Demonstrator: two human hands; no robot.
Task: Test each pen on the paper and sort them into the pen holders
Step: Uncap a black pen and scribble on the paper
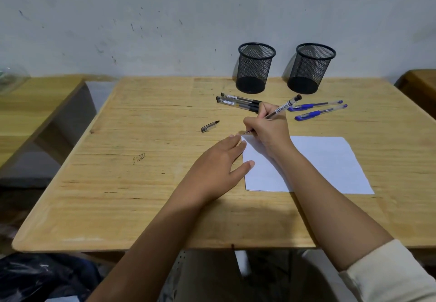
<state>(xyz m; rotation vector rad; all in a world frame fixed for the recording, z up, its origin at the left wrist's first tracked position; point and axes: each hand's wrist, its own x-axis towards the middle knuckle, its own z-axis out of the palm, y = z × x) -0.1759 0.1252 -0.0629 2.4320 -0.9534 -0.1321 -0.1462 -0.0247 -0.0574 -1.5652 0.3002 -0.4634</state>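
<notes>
Right hand [269, 129] pinches one black pen [286, 106] at the paper [330, 165] corner, left hand [212, 167] flat, fingers straight; three capped black pens [238, 102], two blue pens [313, 113], two mesh pen holders [254, 70], one loose cap [210, 126]

Black mesh forms the left pen holder [256, 68] and right pen holder [311, 68]. There are blue pens [313, 106], black pens [236, 101] and a clear, black-ended held pen [286, 105], white paper [330, 165] and a pale wood-grain table [141, 172].

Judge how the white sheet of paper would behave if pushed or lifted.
Probably floppy and very light: the paper is one thin sheet lying flat. It would likely slide easily on the smooth wooden table, which may be why the left hand rests straight fingers on its left edge while the right hand holds the black pen at its corner.
</notes>
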